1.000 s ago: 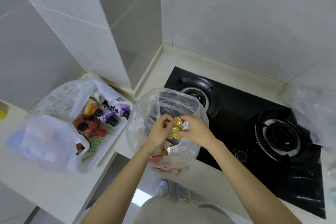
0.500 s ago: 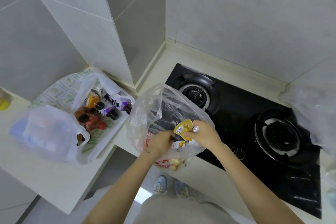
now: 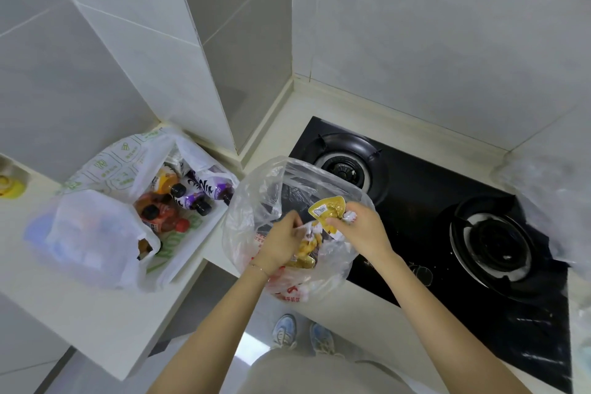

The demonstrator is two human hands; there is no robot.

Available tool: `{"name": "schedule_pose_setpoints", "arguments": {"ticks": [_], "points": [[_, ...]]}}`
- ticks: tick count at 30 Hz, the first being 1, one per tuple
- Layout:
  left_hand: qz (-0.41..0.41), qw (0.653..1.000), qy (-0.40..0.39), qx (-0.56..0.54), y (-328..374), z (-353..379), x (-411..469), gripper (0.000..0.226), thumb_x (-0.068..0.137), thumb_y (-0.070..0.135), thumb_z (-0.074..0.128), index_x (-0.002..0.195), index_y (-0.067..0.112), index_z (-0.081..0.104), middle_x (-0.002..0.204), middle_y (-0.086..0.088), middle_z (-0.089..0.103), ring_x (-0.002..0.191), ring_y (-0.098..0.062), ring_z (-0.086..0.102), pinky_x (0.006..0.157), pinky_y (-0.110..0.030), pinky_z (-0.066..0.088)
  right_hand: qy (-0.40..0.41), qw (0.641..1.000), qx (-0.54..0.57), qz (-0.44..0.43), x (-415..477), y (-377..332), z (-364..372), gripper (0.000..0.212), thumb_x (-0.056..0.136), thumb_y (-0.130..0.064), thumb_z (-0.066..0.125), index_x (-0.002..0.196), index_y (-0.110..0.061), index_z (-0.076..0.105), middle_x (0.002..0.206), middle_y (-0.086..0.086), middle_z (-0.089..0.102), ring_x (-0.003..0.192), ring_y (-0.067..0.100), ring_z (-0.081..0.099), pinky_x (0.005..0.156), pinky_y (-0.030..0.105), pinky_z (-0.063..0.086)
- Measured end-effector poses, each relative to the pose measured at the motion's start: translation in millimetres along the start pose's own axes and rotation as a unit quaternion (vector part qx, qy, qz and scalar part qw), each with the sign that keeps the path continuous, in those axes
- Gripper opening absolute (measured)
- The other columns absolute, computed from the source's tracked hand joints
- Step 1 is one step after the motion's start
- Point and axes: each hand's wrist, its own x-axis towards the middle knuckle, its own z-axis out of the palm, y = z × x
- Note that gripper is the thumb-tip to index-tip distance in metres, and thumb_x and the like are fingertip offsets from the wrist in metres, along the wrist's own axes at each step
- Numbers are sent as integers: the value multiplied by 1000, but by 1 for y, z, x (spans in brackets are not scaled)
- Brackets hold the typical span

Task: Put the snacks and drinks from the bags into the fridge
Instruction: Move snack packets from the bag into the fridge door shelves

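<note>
A clear plastic bag (image 3: 256,201) with small snack packets stands on the counter edge by the hob. My right hand (image 3: 361,230) pinches several yellow and white snack packets (image 3: 329,209) above the bag's mouth. My left hand (image 3: 281,241) is inside the bag, fingers curled round more yellow packets (image 3: 307,248). To the left, a white bag with green print (image 3: 105,227) lies open on the counter, holding drink bottles: orange (image 3: 164,182), purple (image 3: 198,193) and red (image 3: 160,214).
A black two-burner gas hob (image 3: 415,217) lies right of the clear bag. Crumpled clear plastic (image 3: 550,198) sits at the far right. Tiled walls and a jutting column (image 3: 204,73) stand behind. A yellow object (image 3: 11,185) is at the far left. My shoes (image 3: 300,334) show below.
My right hand lifted the yellow packets up out of the bag and holds them at its mouth. My left hand went deeper into the bag and closed on more packets.
</note>
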Motion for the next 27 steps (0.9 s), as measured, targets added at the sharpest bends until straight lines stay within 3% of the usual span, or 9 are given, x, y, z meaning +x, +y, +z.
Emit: {"name": "schedule_pose_setpoints", "arguments": {"ticks": [5, 8, 10, 12, 14, 16, 19, 25, 27], "points": [[-9, 972, 100, -214, 14, -23, -2, 17, 99, 10, 51, 85, 17, 42, 75, -6, 51, 71, -19, 56, 69, -44, 57, 47, 994, 98, -17, -2, -23, -6, 13, 82, -27, 76, 92, -22, 70, 87, -13, 71, 81, -4, 65, 67, 9, 48], [-8, 944, 155, -292, 27, -37, -5, 10, 99, 10, 51, 97, 7, 42, 80, -3, 52, 68, -7, 61, 66, -32, 60, 68, 986, 151, -29, -2, -39, -8, 9, 84, -24, 74, 90, -28, 69, 89, -16, 70, 83, -11, 63, 68, 3, 45], [-19, 925, 181, -333, 31, -48, -3, 16, 97, 18, 57, 98, 7, 46, 82, -12, 52, 72, -18, 59, 65, -32, 59, 82, 981, 172, -24, 1, -49, -10, 9, 85, -24, 73, 89, -30, 66, 88, -17, 67, 82, -15, 60, 67, 2, 44], [-37, 908, 196, -367, 34, -61, 0, 35, 90, 36, 66, 98, 5, 52, 84, -23, 57, 76, -31, 59, 73, -45, 57, 92, 975, 203, -12, 5, -56, -12, 9, 85, -25, 73, 91, -24, 65, 89, -14, 66, 80, -12, 61, 67, 5, 45], [-50, 888, 183, -418, 35, -72, 5, 42, 90, 41, 66, 107, 3, 58, 91, -23, 64, 81, -31, 62, 75, -46, 55, 92, 969, 228, 2, 9, -59, -11, 12, 85, -27, 72, 93, -22, 65, 90, -12, 67, 83, -4, 64, 74, 15, 50], [-52, 859, 152, -486, 40, -80, 7, 32, 98, 32, 56, 114, 5, 61, 96, -13, 71, 82, -23, 69, 71, -37, 57, 94, 968, 233, 19, 12, -60, -8, 11, 84, -33, 72, 90, -27, 64, 90, -12, 70, 88, 5, 67, 84, 32, 55], [-64, 839, 112, -528, 44, -87, 7, 29, 99, 29, 54, 119, 10, 63, 101, -9, 73, 86, -18, 72, 73, -34, 61, 103, 962, 250, 34, 10, -60, -3, 13, 82, -37, 73, 90, -30, 65, 89, -12, 72, 89, 9, 70, 87, 41, 56], [-70, 802, 44, -591, 49, -88, -9, 25, 95, 21, 58, 115, 10, 65, 111, -14, 71, 95, -22, 70, 87, -36, 57, 94, 934, 343, 24, -6, -69, 3, 17, 86, -16, 71, 102, -20, 67, 89, -13, 69, 90, 9, 68, 73, 20, 55], [-64, 794, 40, -603, 51, -86, -15, 37, 89, 25, 61, 121, 6, 62, 117, -17, 69, 102, -23, 69, 88, -34, 57, 63, 928, 366, 15, -10, -72, 3, 17, 89, -15, 68, 106, -18, 68, 83, -13, 71, 83, 5, 70, 67, 16, 54]]}}
